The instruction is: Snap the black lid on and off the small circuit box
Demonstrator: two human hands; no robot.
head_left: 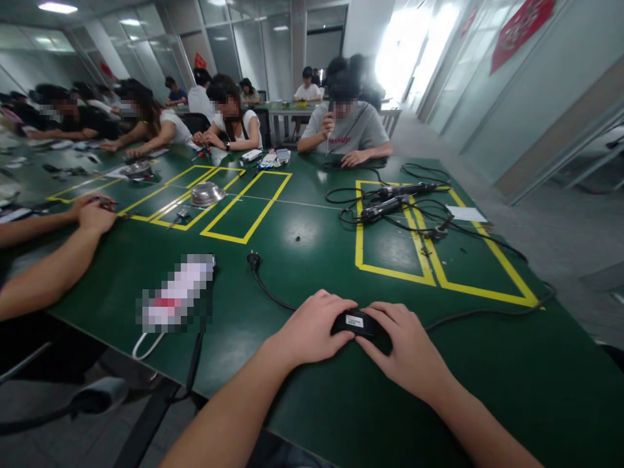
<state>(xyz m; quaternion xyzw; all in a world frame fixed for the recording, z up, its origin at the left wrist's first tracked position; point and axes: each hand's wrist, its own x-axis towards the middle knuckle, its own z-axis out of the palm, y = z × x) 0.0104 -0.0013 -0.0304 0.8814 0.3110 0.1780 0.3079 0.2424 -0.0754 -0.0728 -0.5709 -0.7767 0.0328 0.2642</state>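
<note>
A small black power adapter with a white label lies on the green table near the front edge. My left hand grips its left end with curled fingers. My right hand closes over its right end. A black cable runs left from the adapter and ends in a plug. Another stretch of black cable leads off to the right across the table.
Yellow tape rectangles mark the table. Two black tools with tangled cords lie at back right, beside a white paper. A metal bowl sits mid-left. A co-worker's arms rest at left; several people sit across.
</note>
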